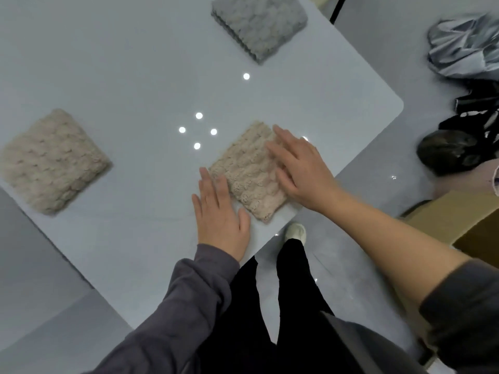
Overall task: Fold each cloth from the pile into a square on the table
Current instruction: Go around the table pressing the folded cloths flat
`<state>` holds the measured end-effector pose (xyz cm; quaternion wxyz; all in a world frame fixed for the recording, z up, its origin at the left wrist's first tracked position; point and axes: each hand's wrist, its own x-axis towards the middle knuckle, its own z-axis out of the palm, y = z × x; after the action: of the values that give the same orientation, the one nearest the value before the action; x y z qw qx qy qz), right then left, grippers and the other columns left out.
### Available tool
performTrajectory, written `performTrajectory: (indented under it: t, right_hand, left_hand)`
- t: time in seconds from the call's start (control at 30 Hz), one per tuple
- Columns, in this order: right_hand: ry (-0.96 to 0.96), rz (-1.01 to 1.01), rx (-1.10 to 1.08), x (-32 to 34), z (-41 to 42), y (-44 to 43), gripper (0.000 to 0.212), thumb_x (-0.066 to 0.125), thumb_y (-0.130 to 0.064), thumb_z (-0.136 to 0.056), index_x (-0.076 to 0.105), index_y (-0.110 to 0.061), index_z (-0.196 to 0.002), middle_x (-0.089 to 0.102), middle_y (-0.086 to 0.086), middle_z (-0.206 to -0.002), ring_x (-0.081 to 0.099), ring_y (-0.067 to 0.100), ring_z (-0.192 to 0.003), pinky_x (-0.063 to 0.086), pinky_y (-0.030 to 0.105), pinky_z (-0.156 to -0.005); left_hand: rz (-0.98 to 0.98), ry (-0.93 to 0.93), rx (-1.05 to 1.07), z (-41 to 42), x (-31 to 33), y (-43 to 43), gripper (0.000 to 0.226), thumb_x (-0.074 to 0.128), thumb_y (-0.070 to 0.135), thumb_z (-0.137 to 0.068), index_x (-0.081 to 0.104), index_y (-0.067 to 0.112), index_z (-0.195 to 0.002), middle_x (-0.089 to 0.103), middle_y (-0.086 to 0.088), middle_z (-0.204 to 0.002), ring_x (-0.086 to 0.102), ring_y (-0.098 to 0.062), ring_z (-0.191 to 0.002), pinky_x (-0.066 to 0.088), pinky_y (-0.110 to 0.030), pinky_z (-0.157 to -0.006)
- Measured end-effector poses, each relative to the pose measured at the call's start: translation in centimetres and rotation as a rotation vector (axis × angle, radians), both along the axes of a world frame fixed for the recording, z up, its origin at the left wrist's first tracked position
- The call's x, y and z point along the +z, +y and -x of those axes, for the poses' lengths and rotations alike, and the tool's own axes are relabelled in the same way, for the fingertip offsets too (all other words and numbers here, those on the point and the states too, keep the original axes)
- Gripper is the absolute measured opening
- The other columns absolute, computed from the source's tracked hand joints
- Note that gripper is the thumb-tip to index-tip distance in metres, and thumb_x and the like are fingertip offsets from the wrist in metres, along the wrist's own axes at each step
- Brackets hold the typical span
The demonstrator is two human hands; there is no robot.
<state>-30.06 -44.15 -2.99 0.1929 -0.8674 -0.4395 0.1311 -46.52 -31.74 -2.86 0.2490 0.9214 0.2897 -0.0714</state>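
Glossy pale-grey table [121, 66]: my right hand [302, 168] lies flat, fingers straight, on the beige knitted cloth [248, 176], already square. My left hand [220, 217] lies flat just beside it, empty. The grey folded cloth [259, 22] beyond both hands and the beige folded cloth [51, 163] far left of them look done. I see no pile.

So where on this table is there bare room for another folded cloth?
Widest: far left of the table, between the left beige square and the grey square. Also the middle, between that beige square and the cloth being pressed. Crowded: near right corner, right hand on it, left hand alongside.
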Motion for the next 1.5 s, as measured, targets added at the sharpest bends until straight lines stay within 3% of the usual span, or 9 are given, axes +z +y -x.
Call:
performTrajectory:
  t: [0.1,0.2,0.5,0.7,1.07,1.5]
  right_hand:
    - [0.065,0.105,0.160,-0.7,-2.5,0.6,0.057,0.038,-0.027,-0.098,0.026,-0.021,-0.153,0.012,0.004,-0.163,0.014,0.029,-0.149,0.009,0.052,-0.120]
    - [0.060,0.148,0.284,-1.7,-3.3,0.9,0.058,0.030,-0.037,-0.099,0.015,-0.026,-0.154,0.004,0.000,-0.163,0.006,0.026,-0.150,0.001,0.056,-0.119]
    - [-0.028,0.205,0.338,-2.9,-0.4,-0.4,0.058,0.019,-0.040,-0.099,0.015,-0.024,-0.155,0.003,0.006,-0.163,0.001,0.035,-0.149,-0.005,0.061,-0.115]
    - [-0.023,0.181,0.306,-2.4,-0.7,0.2,0.059,0.019,-0.042,-0.098,0.019,-0.025,-0.154,0.002,0.004,-0.163,0.000,0.031,-0.150,-0.007,0.060,-0.114]
    - [-0.089,0.209,0.313,-3.4,0.4,0.8,0.057,0.017,-0.040,-0.100,0.022,-0.021,-0.153,0.012,0.009,-0.162,0.007,0.035,-0.149,0.003,0.066,-0.114]
    - [-0.108,0.219,0.310,-3.7,0.4,0.9,0.056,0.019,-0.038,-0.100,0.024,-0.019,-0.153,0.013,0.010,-0.162,0.009,0.033,-0.149,0.005,0.065,-0.115]
  left_hand:
    - [0.013,-0.019,0.090,-1.9,-0.3,-1.5,0.071,0.025,0.031,-0.087,0.007,0.010,-0.152,-0.004,-0.020,-0.159,0.006,-0.035,-0.147,0.000,-0.054,-0.115]
    - [-0.012,0.025,0.176,-3.9,-1.1,-2.8,0.072,0.020,0.032,-0.086,0.009,0.009,-0.153,-0.004,-0.019,-0.160,0.003,-0.037,-0.147,-0.003,-0.058,-0.114]
    - [-0.108,0.039,0.284,-2.8,-2.3,-4.9,0.072,0.020,0.026,-0.083,0.014,0.013,-0.153,-0.001,-0.013,-0.161,0.002,-0.030,-0.148,-0.010,-0.053,-0.115]
    - [-0.107,0.058,0.347,-2.4,-2.1,-5.2,0.078,0.028,0.020,-0.078,0.011,0.012,-0.154,-0.006,-0.015,-0.161,-0.001,-0.032,-0.148,-0.012,-0.050,-0.116]
    - [-0.172,0.127,0.408,-3.9,-3.2,-6.1,0.069,0.014,0.033,-0.089,0.002,0.011,-0.153,-0.006,-0.013,-0.161,-0.001,-0.028,-0.149,-0.013,-0.058,-0.113]
    - [-0.194,0.171,0.397,-4.0,-3.4,-6.1,0.066,0.014,0.034,-0.090,0.001,0.010,-0.150,0.000,-0.012,-0.161,0.003,-0.027,-0.149,-0.010,-0.059,-0.112]
